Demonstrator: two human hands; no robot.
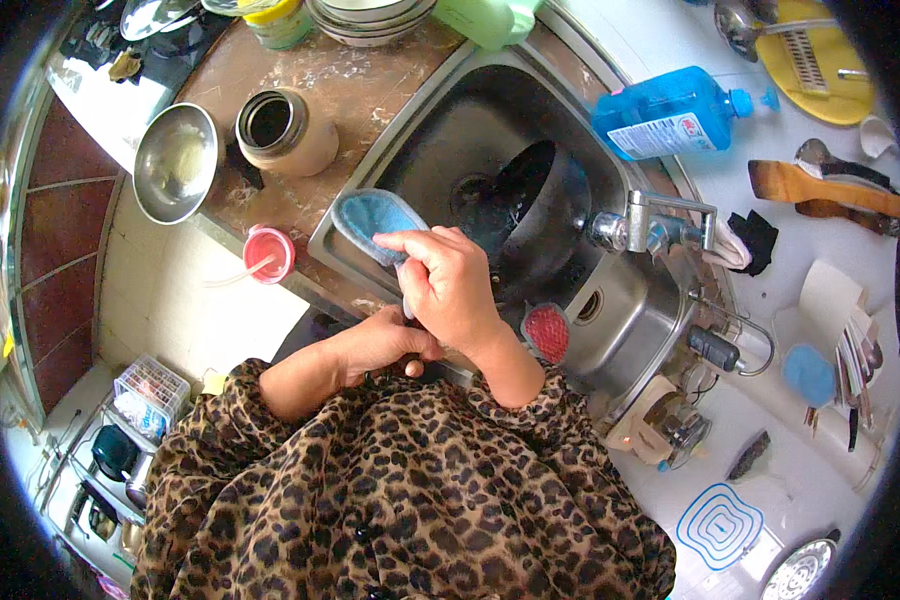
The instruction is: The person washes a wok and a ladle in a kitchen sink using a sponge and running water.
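My right hand (450,281) grips a blue, grey-edged scrubber (382,221) just below its padded head, with the index finger laid against the pad. Lower down, close to my waist, my left hand (390,341) is closed around the lower end of the scrubber's pale handle, mostly hidden by the fingers. Both hands are over the front edge of the steel sink (435,97). Tilted in the large basin is a dark pot (547,202), its inside wet. A red mesh scrubber (546,334) lies by the divider, right of my right wrist.
A wide-mouthed jar (292,139), a metal bowl (176,161) and a pink lid (268,256) stand on the brown counter at left. The faucet (645,221) juts over the basins. A blue detergent bottle (664,112) stands behind the sink; stacked bowls (371,22) are at the top.
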